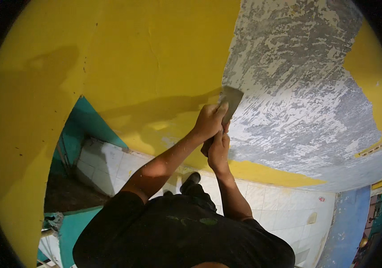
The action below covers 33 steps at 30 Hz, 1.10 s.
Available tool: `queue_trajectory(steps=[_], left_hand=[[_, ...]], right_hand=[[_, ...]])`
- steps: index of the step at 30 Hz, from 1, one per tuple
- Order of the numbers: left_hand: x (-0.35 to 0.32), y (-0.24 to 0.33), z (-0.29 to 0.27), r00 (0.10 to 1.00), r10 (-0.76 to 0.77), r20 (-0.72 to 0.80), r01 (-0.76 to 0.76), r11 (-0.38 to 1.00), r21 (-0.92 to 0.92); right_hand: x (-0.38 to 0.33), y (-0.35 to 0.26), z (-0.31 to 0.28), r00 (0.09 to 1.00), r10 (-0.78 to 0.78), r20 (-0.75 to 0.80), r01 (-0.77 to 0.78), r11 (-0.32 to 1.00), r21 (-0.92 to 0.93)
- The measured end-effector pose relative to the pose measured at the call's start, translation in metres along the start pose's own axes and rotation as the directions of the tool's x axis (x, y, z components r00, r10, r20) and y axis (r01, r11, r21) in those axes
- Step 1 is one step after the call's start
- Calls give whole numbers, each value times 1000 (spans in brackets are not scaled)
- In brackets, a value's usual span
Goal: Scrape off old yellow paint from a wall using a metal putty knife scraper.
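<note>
One black shirt [173, 241] nearest the camera, with green marks on it too indistinct to read, hiding part of the floor below. Beyond it, both forearms reaching forward and converging at the wall. Left hand [209, 121] clasped around the upper part of a flat scraper [233, 99], thumb at the base of the blade; right hand [219, 152] gripping the handle just below, the grip mostly covered by the fingers. Scraper tilted, at the border between yellow paint [168, 58] to the left and a stripped grey-and-white patch [298, 89] to the right; contact of blade with wall not certain from this angle. Shadow of the arms cast leftward across the yellow paint. Below the hands, one dark shoe [191, 180] on a white tiled floor [275, 203], close to the foot of the wall. At left, an angular teal surface [95, 121], with a dark brown surface [72, 194] lower down. At right, a blue surface [354, 219] bordering the tiles. Farthest right, a rounded golden object [363, 241] amid small clutter; container or otherwise, impossible to tell.
</note>
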<state>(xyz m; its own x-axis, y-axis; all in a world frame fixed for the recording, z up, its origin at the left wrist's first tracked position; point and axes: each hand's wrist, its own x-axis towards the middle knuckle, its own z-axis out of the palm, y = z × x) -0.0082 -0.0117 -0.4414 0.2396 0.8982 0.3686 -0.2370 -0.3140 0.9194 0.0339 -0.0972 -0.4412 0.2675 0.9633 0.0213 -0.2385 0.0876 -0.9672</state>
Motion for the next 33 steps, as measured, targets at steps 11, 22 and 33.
queue_trajectory(steps=[11,22,33], left_hand=[[-2,26,3,996,-89,-22,90,992,91],[15,84,3,988,-138,73,149,975,-166],[23,112,1,983,-170,70,181,964,-193]], right_hand=[[2,-10,6,1000,-13,-4,13,999,-32],[5,-50,15,998,-45,41,46,999,-26],[7,-70,21,981,-9,194,-22,988,156]])
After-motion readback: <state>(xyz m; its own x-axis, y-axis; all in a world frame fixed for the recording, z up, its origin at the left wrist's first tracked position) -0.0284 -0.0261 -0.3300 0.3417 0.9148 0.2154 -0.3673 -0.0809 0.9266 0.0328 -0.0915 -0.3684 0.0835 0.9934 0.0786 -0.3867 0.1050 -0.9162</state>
